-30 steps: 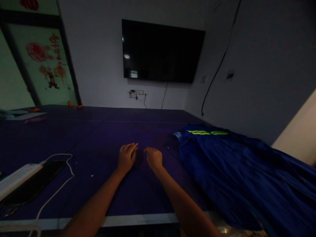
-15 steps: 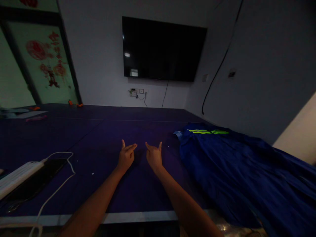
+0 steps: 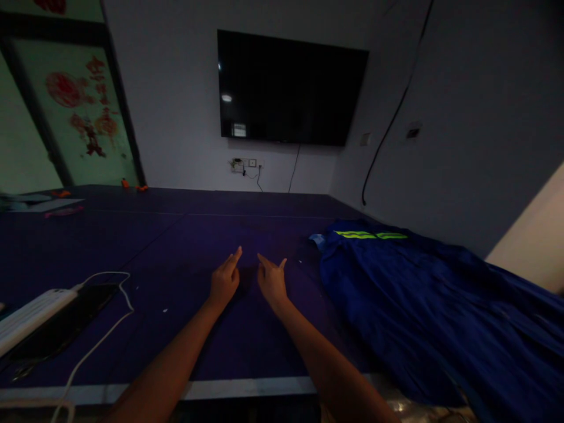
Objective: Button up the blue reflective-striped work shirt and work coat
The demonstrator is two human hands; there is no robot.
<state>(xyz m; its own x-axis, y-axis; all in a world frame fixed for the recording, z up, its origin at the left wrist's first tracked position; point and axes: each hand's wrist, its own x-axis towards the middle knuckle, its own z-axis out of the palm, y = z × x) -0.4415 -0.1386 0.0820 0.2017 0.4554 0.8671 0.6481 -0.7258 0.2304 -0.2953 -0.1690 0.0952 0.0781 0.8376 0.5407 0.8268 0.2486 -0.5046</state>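
Note:
My left hand (image 3: 224, 285) is over the purple tabletop (image 3: 185, 346), back towards me. Some of its fingers stretch forward and to the right, lying close together, and it holds nothing. Beside it, across a small gap, my right hand (image 3: 272, 283) has one finger pointing forward and left. Another finger on its outer side sticks up apart from the rest, and that hand is empty too. The two hands do not touch. Whether either rests on the surface I cannot tell. Nearest to my right hand lies a dark blue garment (image 3: 396, 299) with yellow-green stripes.
At the left lie a white power strip (image 3: 39, 314), a dark phone-like slab (image 3: 66, 329) and a white cable (image 3: 99, 345). Small orange items (image 3: 141, 188) and a pink item (image 3: 64, 211) sit far left. A television (image 3: 293, 88) hangs on the wall beyond.
On my left hand, the outer finger that stuck up apart no longer does, and the stretched fingers point further forward. My right hand has shifted slightly left, its outer finger a little lower.

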